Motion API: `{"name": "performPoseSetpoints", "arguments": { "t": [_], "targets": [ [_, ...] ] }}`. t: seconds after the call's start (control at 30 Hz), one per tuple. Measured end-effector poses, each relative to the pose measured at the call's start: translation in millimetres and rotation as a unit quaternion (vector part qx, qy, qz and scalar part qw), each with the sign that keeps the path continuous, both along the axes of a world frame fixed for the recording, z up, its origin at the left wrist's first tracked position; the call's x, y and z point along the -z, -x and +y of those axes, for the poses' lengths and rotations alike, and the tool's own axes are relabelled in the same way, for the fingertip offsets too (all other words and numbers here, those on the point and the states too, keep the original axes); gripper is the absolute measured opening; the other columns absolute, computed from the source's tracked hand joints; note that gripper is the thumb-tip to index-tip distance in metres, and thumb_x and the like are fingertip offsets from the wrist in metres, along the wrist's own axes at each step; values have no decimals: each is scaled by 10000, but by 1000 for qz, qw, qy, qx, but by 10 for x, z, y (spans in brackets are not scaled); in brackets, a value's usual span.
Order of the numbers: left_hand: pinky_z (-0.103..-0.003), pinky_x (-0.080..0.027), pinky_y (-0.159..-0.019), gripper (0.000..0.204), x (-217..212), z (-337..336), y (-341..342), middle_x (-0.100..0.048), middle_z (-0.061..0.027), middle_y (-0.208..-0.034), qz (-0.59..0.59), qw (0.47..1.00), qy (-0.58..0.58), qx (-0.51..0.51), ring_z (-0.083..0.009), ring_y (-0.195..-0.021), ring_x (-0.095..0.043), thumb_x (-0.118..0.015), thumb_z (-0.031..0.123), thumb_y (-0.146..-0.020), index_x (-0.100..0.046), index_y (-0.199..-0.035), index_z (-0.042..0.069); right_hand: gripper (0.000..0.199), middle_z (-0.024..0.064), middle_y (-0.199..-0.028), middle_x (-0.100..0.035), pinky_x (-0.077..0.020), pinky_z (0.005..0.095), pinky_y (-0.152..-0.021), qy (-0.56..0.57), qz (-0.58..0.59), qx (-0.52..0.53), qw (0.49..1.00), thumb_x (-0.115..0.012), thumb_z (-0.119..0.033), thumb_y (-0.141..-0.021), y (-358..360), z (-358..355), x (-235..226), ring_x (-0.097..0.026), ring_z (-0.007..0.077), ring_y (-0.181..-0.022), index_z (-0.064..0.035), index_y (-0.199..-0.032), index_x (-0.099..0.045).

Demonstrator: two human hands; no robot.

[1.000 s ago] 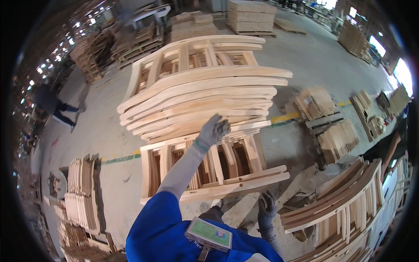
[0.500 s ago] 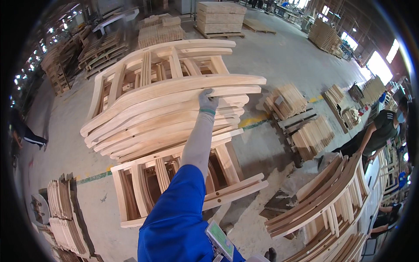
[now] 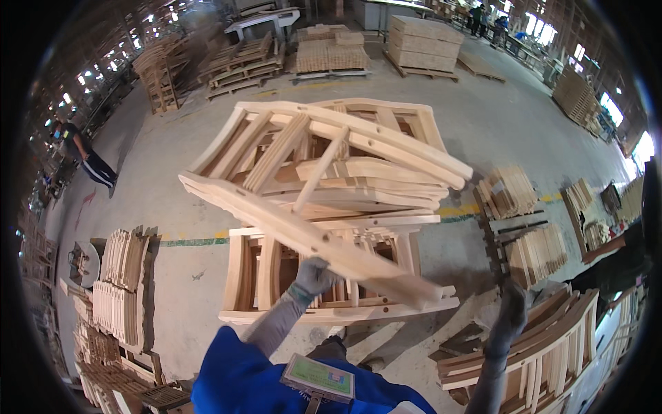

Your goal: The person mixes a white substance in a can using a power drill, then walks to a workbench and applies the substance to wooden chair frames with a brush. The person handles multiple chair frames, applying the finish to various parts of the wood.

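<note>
A pale wooden chair frame (image 3: 324, 148) with slats is tipped up at a slant above a stack of similar frames (image 3: 393, 196). My left hand (image 3: 314, 276), in a grey glove, grips the frame's long lower rail from beneath, near its right end. The stack rests on a bottom frame lying flat on the concrete floor (image 3: 241, 276). My right hand (image 3: 514, 307), also gloved and blurred, hangs apart from the lifted frame, just above a pile of curved frames (image 3: 552, 352) at the lower right. Nothing shows in its grasp.
Piles of short slats (image 3: 117, 276) stand at the left and small wood parts (image 3: 510, 193) at the right. Pallets of boards (image 3: 420, 41) fill the back. A person in dark clothes (image 3: 83, 155) walks at the far left. A yellow-green line (image 3: 193, 241) crosses the floor.
My left hand lay on top of the stack; now it has dropped to the rail of the top frame, which is raised and tilted. My right hand has come into view.
</note>
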State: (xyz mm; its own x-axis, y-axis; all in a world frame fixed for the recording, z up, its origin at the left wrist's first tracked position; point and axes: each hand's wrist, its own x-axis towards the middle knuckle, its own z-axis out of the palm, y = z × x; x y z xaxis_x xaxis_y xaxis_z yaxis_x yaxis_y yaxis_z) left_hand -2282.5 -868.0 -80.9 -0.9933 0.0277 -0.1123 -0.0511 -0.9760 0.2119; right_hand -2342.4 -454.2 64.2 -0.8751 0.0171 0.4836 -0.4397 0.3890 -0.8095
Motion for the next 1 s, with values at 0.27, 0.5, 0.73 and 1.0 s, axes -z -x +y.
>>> {"name": "performPoseSetpoints", "arguments": {
  "t": [0.27, 0.5, 0.73, 1.0],
  "targets": [
    [-651, -368, -947, 526, -107, -116, -438, -466, -210, -1263, 12, 996, -17, -81, -427, -1220, -407, -545, 210, -808, -399, -1287, 50, 732, 228, -1322, -417, -324, 448, -1033, -427, 139, -65, 891, -700, -343, -748, 1508, -1861, -19, -388, 369, -1240, -7, -1315, -381],
    [-627, -386, -929, 660, -442, -1020, -661, -357, -95, -1367, -190, 890, 149, -387, -342, -1279, -346, -451, 551, -863, -316, -1363, 142, 818, 186, -1314, -463, -348, 444, -1014, -507, 49, -89, 856, -697, -465, -695, 2460, -3075, -75, -435, 344, -1217, -39, -1326, -399],
    [-483, -436, -837, 558, -824, -989, -395, -411, -41, -1233, -256, 841, 330, -344, -242, -1135, -436, -552, 448, -850, -393, -1303, 164, 669, 195, -1087, -606, -457, 408, -881, -544, -56, -134, 826, -675, -480, -699, 2904, -3117, 17, -575, 335, -1031, -31, -1176, -539],
    [-345, -498, -755, 382, -902, -854, -417, -527, -47, -996, -256, 827, 289, -408, -161, -928, -542, -556, 354, -883, -522, -1117, 54, 575, 194, -1150, -562, -465, 426, -849, -507, 32, -178, 843, -645, -461, -727, 2436, -2738, -561, -592, 352, -962, -19, -1081, -548]
  ]
}}
